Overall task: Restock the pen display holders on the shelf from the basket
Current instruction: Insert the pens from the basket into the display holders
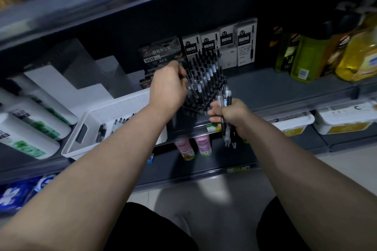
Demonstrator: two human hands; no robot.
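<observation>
A person crouched at a store shelf [285,89] restocks a clear tiered holder [191,117], whose back rows are already packed with pens [206,71] standing nearly upright and leaning slightly away from the camera. The left hand [168,87] hangs over the holder's left front corner, back of the hand to the camera, fingers curled down and apparently pinching a single pen [191,92]; the fingertips themselves are hidden, so the exact grip cannot be confirmed. The right hand [229,115] waits at the holder's right front corner, fingers wrapped tightly round a bundle [226,98] of pens held roughly vertical, ends poking out above and below the fist. The white basket [81,138] sits just left of the holder on the same shelf, with more pens lying flat inside it. Boxed pens [224,47] stand behind the holder. The move ahead appears to turn on the front rows, which look less full and lie directly below and ahead of the left fingers: that hand is the nearer one, and its pen likely needs its long axis matched to the neighbours' tilt before being lowered in. The bundle rests within easy reach for the next pick.
</observation>
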